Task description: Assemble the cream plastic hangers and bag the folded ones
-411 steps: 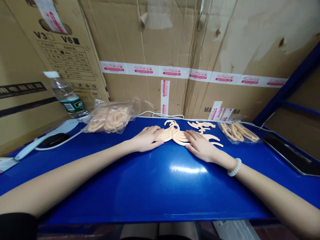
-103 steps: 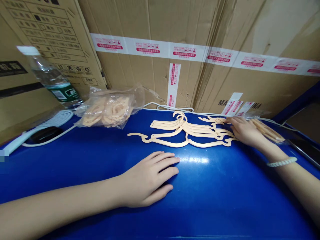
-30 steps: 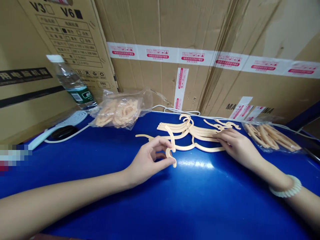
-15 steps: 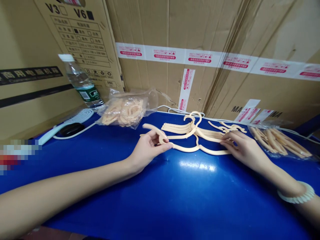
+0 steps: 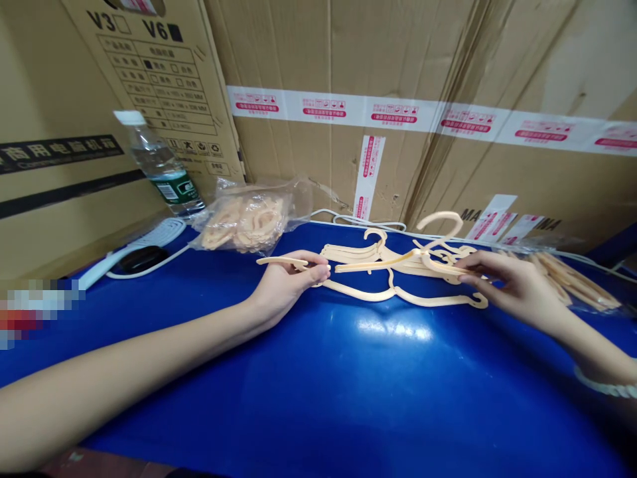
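While a water bottle [image 5: 162, 166] stands well left of the hanger stack [image 5: 348, 253], a bag of beige pieces [image 5: 251, 222] lies nearer to it. Just left of the stack, I see the left hand [image 5: 288, 282] pinching a curved piece [image 5: 283, 260]; before the stack, a raised hanger [image 5: 422, 255] is pinched by the right hand [image 5: 517, 282].

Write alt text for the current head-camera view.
A person's left hand holds a curved piece near one end of a beige hanger gripped by the right hand, above a blue table. Nearby are more hangers, bagged parts and a bottle.
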`<state>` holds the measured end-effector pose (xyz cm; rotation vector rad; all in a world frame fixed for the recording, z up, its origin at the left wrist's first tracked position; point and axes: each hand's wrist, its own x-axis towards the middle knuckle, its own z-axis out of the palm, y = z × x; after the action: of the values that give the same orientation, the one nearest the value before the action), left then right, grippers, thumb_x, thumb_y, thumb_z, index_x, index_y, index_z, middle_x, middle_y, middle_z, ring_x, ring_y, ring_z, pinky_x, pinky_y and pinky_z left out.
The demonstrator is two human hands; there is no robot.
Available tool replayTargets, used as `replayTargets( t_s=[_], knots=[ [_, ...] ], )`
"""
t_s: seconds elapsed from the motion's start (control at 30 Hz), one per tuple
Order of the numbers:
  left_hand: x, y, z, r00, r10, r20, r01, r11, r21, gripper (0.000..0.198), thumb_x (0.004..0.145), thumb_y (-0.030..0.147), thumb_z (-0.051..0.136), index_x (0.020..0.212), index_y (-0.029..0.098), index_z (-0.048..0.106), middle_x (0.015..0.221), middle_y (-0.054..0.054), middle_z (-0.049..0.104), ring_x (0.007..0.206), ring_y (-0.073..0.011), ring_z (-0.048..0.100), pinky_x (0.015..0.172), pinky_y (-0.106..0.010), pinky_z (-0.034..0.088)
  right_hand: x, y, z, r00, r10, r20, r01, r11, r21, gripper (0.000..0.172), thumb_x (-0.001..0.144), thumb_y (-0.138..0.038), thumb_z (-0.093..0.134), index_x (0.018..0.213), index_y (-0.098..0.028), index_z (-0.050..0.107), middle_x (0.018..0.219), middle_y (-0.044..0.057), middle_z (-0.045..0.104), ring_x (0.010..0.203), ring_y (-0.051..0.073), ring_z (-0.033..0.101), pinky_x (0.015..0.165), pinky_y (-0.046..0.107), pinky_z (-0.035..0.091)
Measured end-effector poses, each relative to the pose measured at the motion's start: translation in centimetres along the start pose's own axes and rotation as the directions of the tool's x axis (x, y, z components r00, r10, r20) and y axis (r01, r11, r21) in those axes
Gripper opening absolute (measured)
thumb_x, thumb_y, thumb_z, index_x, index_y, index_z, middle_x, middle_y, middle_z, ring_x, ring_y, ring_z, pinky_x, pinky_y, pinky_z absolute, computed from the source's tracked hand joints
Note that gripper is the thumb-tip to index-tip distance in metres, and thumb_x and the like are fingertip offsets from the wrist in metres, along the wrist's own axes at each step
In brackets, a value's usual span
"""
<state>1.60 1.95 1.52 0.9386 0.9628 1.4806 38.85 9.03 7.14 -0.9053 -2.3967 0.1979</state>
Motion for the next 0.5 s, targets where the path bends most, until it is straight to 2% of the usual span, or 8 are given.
replayTargets(
  t_s=[0.13, 0.3, 0.37, 0.5],
  knots=[
    [-0.01, 0.09, 0.04, 0.998, -0.064, 0.014, 0.065, 0.996, -0.063, 0.037, 0.054, 0.026, 0.098, 0.081, 0.015, 0.075, 0.069, 0.0, 0.069, 0.067, -0.0108, 0.062, 0.069, -0.025, 0.052, 0.1, -0.39, -0.08, 1.0, -0.009, 0.002, 0.009, 1.0, 0.017, 0.018, 0.095, -0.039, 0.066, 0.095, -0.021, 0.069, 0.092, 0.007, 0.074, 0.082, 0.022, 0.071, 0.073, 0.03, 0.058],
    [-0.07, 0.0, -0.03, 0.995, -0.047, 0.091, 0.055, 0.995, -0.079, 0.033, 0.063, 0.029, 0.096, 0.075, 0.013, 0.071, 0.069, 0.001, 0.064, 0.068, -0.0087, 0.058, 0.07, -0.023, 0.049, 0.09, -0.65, -0.1, 1.0, 0.008, -0.01, -0.008, 1.0, 0.011, 0.019, 0.096, -0.039, 0.063, 0.095, -0.02, 0.069, 0.095, 0.01, 0.075, 0.085, 0.023, 0.071, 0.074, 0.031, 0.059],
    [-0.14, 0.01, 0.04, 0.989, -0.088, 0.119, 0.102, 0.988, -0.119, 0.033, 0.064, 0.03, 0.096, 0.074, 0.013, 0.069, 0.076, 0.0, 0.066, 0.074, -0.0095, 0.059, 0.077, -0.025, 0.051, 0.04, -0.55, -0.1, 1.0, -0.004, -0.019, 0.004, 1.0, 0.011, 0.019, 0.095, -0.039, 0.064, 0.096, -0.021, 0.07, 0.095, 0.009, 0.075, 0.085, 0.024, 0.071, 0.074, 0.031, 0.059],
    [-0.32, 0.27, 0.29, 0.955, -0.226, 0.189, 0.261, 0.948, -0.182, 0.037, 0.064, 0.031, 0.097, 0.077, 0.014, 0.067, 0.103, -0.006, 0.073, 0.094, -0.0151, 0.066, 0.091, -0.031, 0.052, -0.05, -0.37, -0.14, 0.999, -0.044, -0.024, 0.044, 0.999, 0.007, 0.013, 0.096, -0.034, 0.065, 0.098, -0.022, 0.07, 0.096, 0.008, 0.074, 0.085, 0.023, 0.071, 0.074, 0.03, 0.058]
  ],
)
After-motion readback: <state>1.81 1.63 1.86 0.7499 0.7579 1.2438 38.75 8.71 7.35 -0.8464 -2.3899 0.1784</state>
